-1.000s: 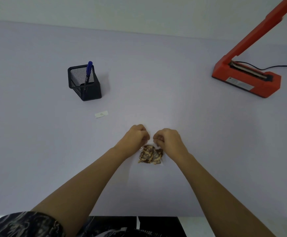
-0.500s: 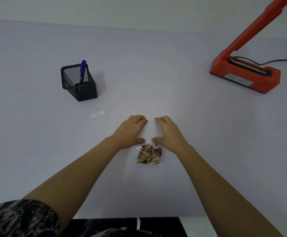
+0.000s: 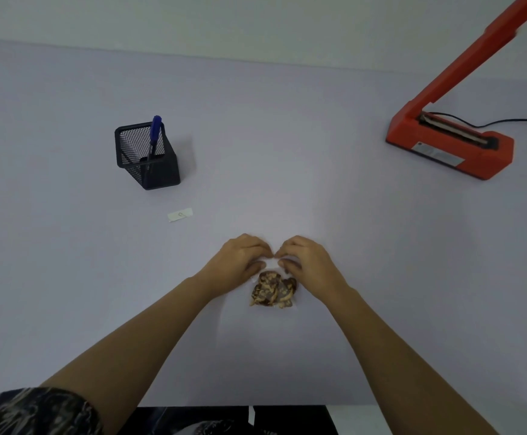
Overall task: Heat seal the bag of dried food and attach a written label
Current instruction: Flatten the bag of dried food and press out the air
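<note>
A small clear bag of brown dried food (image 3: 273,292) lies flat on the white table in front of me. My left hand (image 3: 240,260) and my right hand (image 3: 307,262) sit side by side on the bag's far, empty end, fingers curled and pinching the clear plastic between fingertips and thumbs. The fingertips of both hands nearly touch. A small white label (image 3: 180,214) lies on the table to the left of the hands. A blue pen (image 3: 154,136) stands in a black mesh holder (image 3: 147,158) further back left. The orange heat sealer (image 3: 450,142) stands at the far right with its arm raised.
The sealer's black cable (image 3: 513,121) runs off to the right edge. The table's near edge (image 3: 287,405) is just below my forearms, with dark clothing beneath it.
My fingers were flat and spread on the bag's top half a second ago; now both hands have curled and pinch the plastic. The bag has stayed in place.
</note>
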